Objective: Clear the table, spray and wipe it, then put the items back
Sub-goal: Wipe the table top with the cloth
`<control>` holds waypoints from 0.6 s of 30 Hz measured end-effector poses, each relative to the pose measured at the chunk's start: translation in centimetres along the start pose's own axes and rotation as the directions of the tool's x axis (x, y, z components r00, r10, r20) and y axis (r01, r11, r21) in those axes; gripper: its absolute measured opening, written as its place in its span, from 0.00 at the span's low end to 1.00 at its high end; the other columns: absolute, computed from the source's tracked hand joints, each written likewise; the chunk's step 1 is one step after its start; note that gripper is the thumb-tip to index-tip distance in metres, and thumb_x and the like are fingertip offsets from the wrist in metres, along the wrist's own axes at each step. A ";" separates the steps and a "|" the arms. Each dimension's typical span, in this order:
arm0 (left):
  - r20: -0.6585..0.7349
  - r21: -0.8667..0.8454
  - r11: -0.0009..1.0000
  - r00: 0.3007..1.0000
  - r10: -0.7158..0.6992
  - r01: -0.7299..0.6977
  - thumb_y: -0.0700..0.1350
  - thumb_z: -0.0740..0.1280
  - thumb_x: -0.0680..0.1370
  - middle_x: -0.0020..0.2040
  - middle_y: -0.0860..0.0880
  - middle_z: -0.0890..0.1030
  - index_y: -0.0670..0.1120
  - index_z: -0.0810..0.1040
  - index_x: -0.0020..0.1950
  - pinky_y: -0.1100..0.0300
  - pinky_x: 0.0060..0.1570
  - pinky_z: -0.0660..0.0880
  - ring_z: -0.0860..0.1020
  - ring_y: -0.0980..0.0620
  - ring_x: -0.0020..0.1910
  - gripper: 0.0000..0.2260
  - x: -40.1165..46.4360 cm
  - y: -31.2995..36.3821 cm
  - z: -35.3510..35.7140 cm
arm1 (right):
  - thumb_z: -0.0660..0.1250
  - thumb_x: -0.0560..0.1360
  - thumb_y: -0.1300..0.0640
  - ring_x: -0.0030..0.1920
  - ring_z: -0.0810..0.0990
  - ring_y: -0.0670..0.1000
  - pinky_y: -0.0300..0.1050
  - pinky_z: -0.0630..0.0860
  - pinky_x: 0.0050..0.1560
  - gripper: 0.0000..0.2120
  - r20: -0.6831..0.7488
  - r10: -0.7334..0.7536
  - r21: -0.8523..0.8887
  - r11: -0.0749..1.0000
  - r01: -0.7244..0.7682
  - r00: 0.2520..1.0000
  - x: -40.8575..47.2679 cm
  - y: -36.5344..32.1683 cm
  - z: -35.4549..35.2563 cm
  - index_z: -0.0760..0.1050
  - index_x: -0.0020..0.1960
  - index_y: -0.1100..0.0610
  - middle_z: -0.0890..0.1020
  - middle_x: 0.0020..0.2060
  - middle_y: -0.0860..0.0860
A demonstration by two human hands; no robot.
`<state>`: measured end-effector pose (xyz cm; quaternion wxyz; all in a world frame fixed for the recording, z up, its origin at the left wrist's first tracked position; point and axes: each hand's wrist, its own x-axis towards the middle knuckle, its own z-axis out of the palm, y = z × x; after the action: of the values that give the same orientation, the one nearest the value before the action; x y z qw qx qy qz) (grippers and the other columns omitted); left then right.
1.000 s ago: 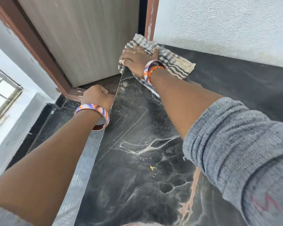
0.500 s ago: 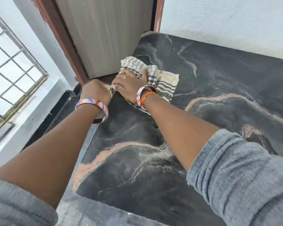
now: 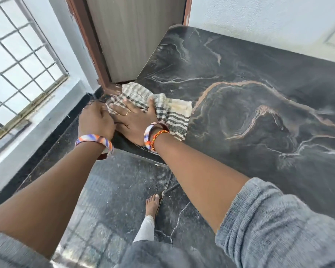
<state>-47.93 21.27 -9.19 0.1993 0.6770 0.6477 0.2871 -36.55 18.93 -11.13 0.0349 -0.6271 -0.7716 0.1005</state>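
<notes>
Your dark marbled worktop (image 3: 259,97) fills the right of the scene, bare but for the cloth (image 3: 162,107) at its near-left corner, beside the door frame (image 3: 97,60). Your right hand (image 3: 135,120) lies flat on the cloth, fingers (image 3: 122,107) spread. Your left hand (image 3: 95,120) is curled into a fist just left of it, at the worktop's edge; whether it grips anything is hidden.

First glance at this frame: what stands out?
The right hand presses flat on a striped cloth at the left edge of the dark marbled table. The left hand, curled, sits just beside it off the edge. A bare foot shows below.
</notes>
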 end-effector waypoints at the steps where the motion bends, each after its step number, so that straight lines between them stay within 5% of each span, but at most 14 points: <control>1: 0.011 -0.001 1.000 1.000 0.010 -0.010 0.40 0.55 0.79 0.57 0.32 0.77 0.35 0.76 0.55 0.47 0.56 0.71 0.75 0.34 0.56 0.14 -0.7 -0.3 -0.2 | 0.43 0.80 0.45 0.76 0.46 0.50 0.77 0.35 0.63 0.21 0.005 -0.005 -0.008 1.000 0.005 1.000 -0.9 -0.6 0.2 0.51 0.73 0.39 0.51 0.75 0.39; 5: 0.048 0.090 0.993 0.996 0.076 -0.080 0.43 0.55 0.79 0.57 0.34 0.78 0.38 0.76 0.56 0.45 0.54 0.71 0.74 0.34 0.56 0.14 -3.0 -0.5 -0.6 | 0.43 0.80 0.45 0.76 0.46 0.52 0.76 0.36 0.62 0.23 0.017 -0.014 -0.059 0.998 0.015 1.000 -4.2 -2.4 0.5 0.46 0.75 0.42 0.49 0.76 0.42; 12: 0.099 0.228 0.932 0.959 0.267 -0.283 0.44 0.56 0.79 0.56 0.35 0.77 0.39 0.77 0.55 0.44 0.54 0.69 0.74 0.33 0.55 0.14 -6.1 2.4 0.4 | 0.51 0.80 0.50 0.75 0.53 0.54 0.73 0.46 0.67 0.22 -0.106 0.041 -0.184 0.981 -0.060 0.994 -10.4 -2.5 1.9 0.56 0.73 0.47 0.57 0.75 0.50; 15: 0.177 0.197 0.886 0.904 0.389 -0.419 0.43 0.57 0.78 0.54 0.35 0.78 0.38 0.77 0.52 0.45 0.53 0.69 0.74 0.34 0.54 0.12 -7.2 3.9 1.6 | 0.48 0.79 0.56 0.74 0.59 0.54 0.68 0.52 0.70 0.22 -0.109 0.145 -0.202 0.965 -0.165 0.983 -13.4 -2.0 2.6 0.60 0.72 0.47 0.63 0.73 0.52; 18: 0.284 0.122 0.805 0.798 0.532 -0.580 0.44 0.57 0.78 0.49 0.35 0.79 0.38 0.77 0.49 0.47 0.51 0.70 0.74 0.35 0.52 0.12 -8.7 6.1 2.9 | 0.49 0.75 0.55 0.65 0.74 0.51 0.63 0.69 0.63 0.23 -0.203 0.247 -0.212 0.934 -0.288 0.948 -16.6 -1.1 2.7 0.73 0.63 0.44 0.79 0.61 0.48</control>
<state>-41.36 12.44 -8.59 0.1111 0.8836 0.4163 0.1832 -34.58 2.23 -12.35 0.0121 -0.7325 -0.6792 -0.0442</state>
